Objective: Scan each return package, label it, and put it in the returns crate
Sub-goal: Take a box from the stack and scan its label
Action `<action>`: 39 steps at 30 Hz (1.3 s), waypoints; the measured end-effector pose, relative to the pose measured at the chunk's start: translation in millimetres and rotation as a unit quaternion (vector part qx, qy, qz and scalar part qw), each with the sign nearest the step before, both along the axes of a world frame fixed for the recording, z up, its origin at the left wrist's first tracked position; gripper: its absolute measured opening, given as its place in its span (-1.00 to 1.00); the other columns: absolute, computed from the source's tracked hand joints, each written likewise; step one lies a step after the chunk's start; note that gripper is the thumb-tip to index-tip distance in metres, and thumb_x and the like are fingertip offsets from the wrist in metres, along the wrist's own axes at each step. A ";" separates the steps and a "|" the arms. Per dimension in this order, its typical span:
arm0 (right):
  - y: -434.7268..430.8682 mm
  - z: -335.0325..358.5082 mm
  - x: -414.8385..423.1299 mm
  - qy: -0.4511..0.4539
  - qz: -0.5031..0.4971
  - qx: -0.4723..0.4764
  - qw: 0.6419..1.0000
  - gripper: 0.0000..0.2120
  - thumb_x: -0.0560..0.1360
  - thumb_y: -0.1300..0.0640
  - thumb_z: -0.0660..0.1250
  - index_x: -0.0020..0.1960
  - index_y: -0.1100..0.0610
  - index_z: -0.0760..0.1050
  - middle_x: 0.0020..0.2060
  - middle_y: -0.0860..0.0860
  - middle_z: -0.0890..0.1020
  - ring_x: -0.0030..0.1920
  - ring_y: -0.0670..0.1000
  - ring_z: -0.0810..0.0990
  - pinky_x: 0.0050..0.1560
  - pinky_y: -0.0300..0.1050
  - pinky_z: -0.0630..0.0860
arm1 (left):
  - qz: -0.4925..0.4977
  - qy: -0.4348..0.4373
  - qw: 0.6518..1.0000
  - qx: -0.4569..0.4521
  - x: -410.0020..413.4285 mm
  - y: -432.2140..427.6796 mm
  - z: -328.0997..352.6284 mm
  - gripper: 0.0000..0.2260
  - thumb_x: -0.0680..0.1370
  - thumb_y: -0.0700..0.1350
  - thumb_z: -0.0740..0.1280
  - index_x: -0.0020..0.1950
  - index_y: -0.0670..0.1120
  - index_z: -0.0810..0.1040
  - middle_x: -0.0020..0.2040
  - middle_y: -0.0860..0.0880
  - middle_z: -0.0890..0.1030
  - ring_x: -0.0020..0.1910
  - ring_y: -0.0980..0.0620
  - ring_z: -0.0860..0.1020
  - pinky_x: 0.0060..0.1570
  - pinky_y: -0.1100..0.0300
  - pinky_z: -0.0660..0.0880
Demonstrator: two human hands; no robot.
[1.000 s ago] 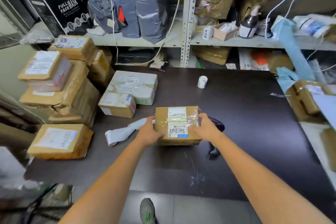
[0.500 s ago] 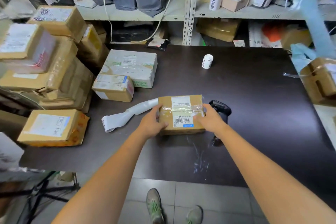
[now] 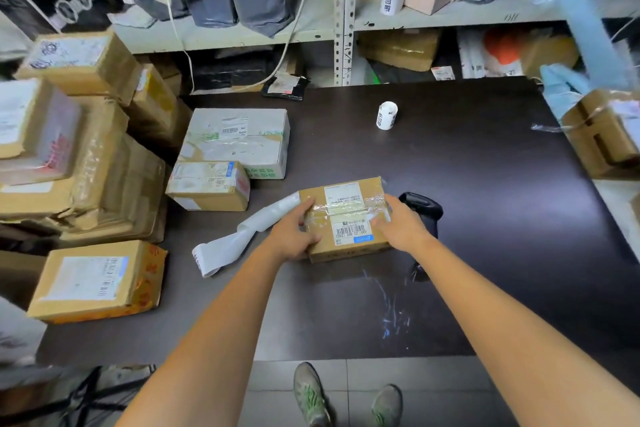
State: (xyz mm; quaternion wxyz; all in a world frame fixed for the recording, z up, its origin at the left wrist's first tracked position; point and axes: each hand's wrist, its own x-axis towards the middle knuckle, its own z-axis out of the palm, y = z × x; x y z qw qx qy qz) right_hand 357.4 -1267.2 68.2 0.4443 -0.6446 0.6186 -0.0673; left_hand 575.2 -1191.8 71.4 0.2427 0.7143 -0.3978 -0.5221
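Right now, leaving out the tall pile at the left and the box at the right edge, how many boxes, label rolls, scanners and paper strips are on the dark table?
Cardboard boxes: 4
Label rolls: 1
Barcode scanners: 1
Paper strips: 1
Total: 7

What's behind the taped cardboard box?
Behind the taped cardboard box: black handheld scanner at its right end, partly hidden by the right hand; white paper strip emerging at left. Underneath is covered.

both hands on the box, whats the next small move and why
Probably let go with the right hand and reach for the scanner just beside it: the box lies on the table with its barcode facing up.
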 end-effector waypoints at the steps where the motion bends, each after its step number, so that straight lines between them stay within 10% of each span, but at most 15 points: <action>1: 1.2 0.4 -1.1 0.027 -0.010 -0.015 0.999 -0.80 0.56 0.02 0.31 0.16 0.01 0.47 -0.01 -0.07 0.62 -0.05 0.02 0.56 -0.13 -0.10 0.47 | 0.014 0.022 1.000 0.005 -0.4 -0.1 1.1 -0.32 0.54 -0.33 0.35 0.56 0.10 0.18 0.08 0.00 0.45 -0.07 0.07 0.51 -0.21 0.18 0.57; 5: 7.6 3.7 -18.8 0.151 -0.129 -0.096 0.975 -0.63 0.52 -0.16 0.35 -0.21 0.14 0.47 -0.31 0.10 0.57 -0.23 0.17 0.54 -0.32 -0.11 0.37 | 0.060 0.100 0.993 0.020 -1.8 -0.4 2.7 -0.35 0.56 -0.40 0.28 0.54 0.10 0.21 0.03 0.06 0.45 -0.06 0.02 0.51 -0.31 0.14 0.56; 12: 7.2 -17.1 -40.4 0.249 -0.182 -0.004 0.951 -0.47 0.51 -0.06 0.40 0.30 0.28 0.38 0.22 0.24 0.54 0.23 0.28 0.51 0.09 0.08 0.51 | 0.083 0.151 0.985 0.027 0.1 1.8 2.2 -0.34 0.56 -0.41 0.27 0.52 0.14 0.23 0.21 -0.01 0.44 0.10 -0.06 0.51 -0.20 0.06 0.59; 32: 0.3 -2.2 -34.9 0.172 -0.224 0.013 0.959 -0.73 0.48 0.27 0.33 0.17 0.24 0.42 0.17 0.21 0.40 -0.08 0.23 0.47 -0.11 0.01 0.44 | 0.068 0.143 0.987 0.034 -0.5 -2.6 -1.0 -0.32 0.56 -0.40 0.28 0.53 0.17 0.22 0.18 -0.03 0.44 0.04 -0.03 0.51 -0.21 0.07 0.60; 39: -10.6 43.5 -46.4 0.073 -0.149 0.014 0.986 -0.68 0.48 0.22 0.30 0.13 0.16 0.21 -0.19 0.10 0.46 -0.16 0.15 0.51 -0.28 -0.07 0.39 | 0.102 0.157 0.982 0.011 -12.2 -19.7 -3.9 -0.31 0.56 -0.42 0.27 0.53 0.17 0.20 0.34 -0.03 0.44 0.03 -0.03 0.54 0.05 -0.17 0.56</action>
